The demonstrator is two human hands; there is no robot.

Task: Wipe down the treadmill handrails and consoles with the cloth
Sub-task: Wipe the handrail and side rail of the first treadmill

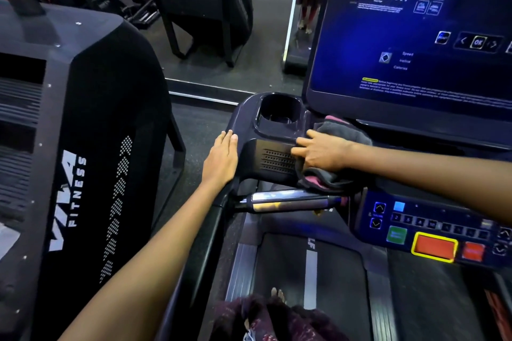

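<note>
Right hand (322, 151) presses the cloth (336, 130) flat at the console's (249, 124) left corner; left hand (221, 158) rests released. Cloth appears soft, light (best bunched centrally).

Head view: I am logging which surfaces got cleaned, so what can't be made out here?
- Surface under the cloth: hidden by it and the right hand.
- Handrail under the left hand: covered by palm and forearm.
- Console right side: cut off by the frame edge.
- Screen small text: blurred, unreadable.
- Cup holder bottom: too dark to judge.
</note>
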